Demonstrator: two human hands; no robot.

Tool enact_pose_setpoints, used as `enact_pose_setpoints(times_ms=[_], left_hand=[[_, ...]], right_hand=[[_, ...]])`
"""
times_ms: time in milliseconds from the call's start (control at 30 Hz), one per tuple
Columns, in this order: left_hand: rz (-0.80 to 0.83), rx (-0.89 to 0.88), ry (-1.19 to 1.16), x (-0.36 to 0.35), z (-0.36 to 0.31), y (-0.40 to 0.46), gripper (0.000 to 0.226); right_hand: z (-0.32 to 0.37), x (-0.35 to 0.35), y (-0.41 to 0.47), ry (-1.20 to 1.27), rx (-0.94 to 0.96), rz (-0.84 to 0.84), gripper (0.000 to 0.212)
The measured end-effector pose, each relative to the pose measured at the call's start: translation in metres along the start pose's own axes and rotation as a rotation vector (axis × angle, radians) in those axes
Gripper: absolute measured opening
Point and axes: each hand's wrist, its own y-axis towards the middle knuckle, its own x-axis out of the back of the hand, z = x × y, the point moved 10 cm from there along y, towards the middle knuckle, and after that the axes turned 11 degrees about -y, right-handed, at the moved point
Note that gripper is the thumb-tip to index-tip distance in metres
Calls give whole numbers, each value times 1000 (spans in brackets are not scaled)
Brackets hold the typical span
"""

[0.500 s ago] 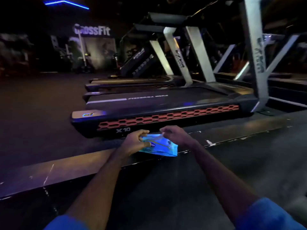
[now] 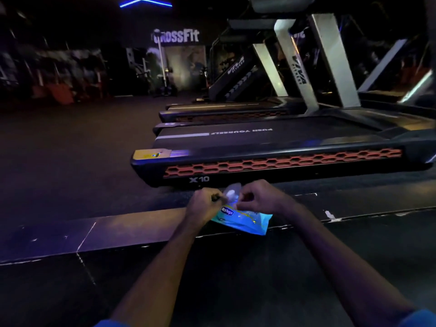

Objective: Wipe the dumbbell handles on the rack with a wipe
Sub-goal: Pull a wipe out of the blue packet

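A light blue pack of wipes (image 2: 245, 219) hangs between my two hands in front of me, over a raised floor strip. My left hand (image 2: 204, 204) grips the pack's left end, fingers curled. My right hand (image 2: 262, 199) pinches at the top of the pack, where a pale flap or wipe (image 2: 232, 192) stands up between the hands. No dumbbells or rack show clearly in this dark view.
A black treadmill marked X10 (image 2: 271, 161) lies just beyond my hands, with more treadmills (image 2: 224, 112) behind it. A step edge (image 2: 118, 232) crosses the floor below the pack. Dark open floor (image 2: 70, 149) stretches left toward blurred equipment under a CrossFit sign (image 2: 175, 36).
The pale flap or wipe has come up from the top of the pack between my hands. The view has shifted right.
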Motion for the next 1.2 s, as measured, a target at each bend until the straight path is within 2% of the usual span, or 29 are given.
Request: enact_pose_setpoints(times_ms=[33,100,167,233,333,433,567,800,900,1067,1200], left_hand=[[-44,16,-34,4,4,0,47],[-99,36,-73,8,9,2,41],[-107,41,-76,8,12,3,25],[-117,11,-70,7,10,3,10],[-128,-11,-57,5,9,2,15],[-153,-32,-24,2,7,-1,16],[-196,-54,-32,2,11,-4,7],[-221,-50,-50,3,15,-4,17],[-202,-44,-64,2,16,-4,12],[-169,-47,-77,4,14,-6,11],[-140,-31,-90,5,12,-8,8]], right_hand=[[2,-4,-2,-66,27,22,6],[4,-8,-2,-144,37,21,19],[1,-12,1,-182,-14,24,27],[0,-15,8,-245,-49,25,25],[6,-18,21,-317,-50,88,17],[18,-27,29,-322,20,230,22],[22,-32,32,-305,61,304,25],[27,-32,28,-334,81,228,22],[36,-40,29,-421,155,276,22],[38,-51,29,-483,187,349,8],[37,-52,31,-374,205,348,9]])
